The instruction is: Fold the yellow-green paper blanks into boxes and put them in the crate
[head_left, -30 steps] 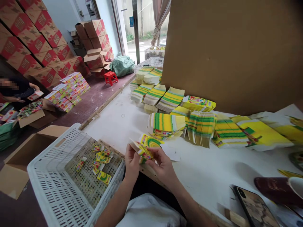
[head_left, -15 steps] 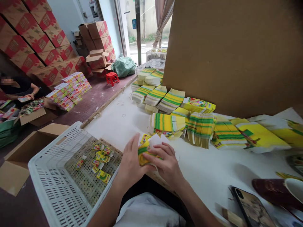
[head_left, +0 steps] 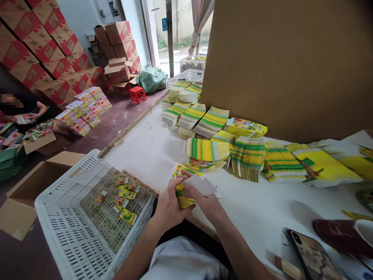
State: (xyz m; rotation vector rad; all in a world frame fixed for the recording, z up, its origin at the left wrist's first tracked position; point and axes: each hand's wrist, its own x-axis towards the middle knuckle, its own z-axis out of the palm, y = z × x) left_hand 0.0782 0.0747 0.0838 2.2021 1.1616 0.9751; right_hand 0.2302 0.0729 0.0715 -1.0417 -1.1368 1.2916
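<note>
Above the table's near edge, my left hand (head_left: pixel 169 202) is wrapped round a small yellow-and-green printed carton (head_left: pixel 184 200). My right hand (head_left: pixel 205 200) pinches the carton's upper side, where a plain white flap (head_left: pixel 202 184) sticks out to the right. Fingers cover much of the carton, so its exact fold is hidden. Just beyond my fingertips another yellow card piece (head_left: pixel 178 169) lies on the white table (head_left: pixel 131 144). Stacks of flat yellow-and-green cartons (head_left: pixel 206 151) stand behind it.
On my left a white plastic crate (head_left: pixel 70 217) holds several small yellow cartons (head_left: pixel 128 216). At right lie a phone (head_left: pixel 313 252) and a dark red cup (head_left: pixel 332 233). A brown board (head_left: pixel 276 70) rises behind the stacks. A person (head_left: pixel 23 109) sits far left beside stacked boxes.
Both hands have shifted slightly down and closed in round the carton. Its white flap now points right, and the yellow piece on the table shows more.
</note>
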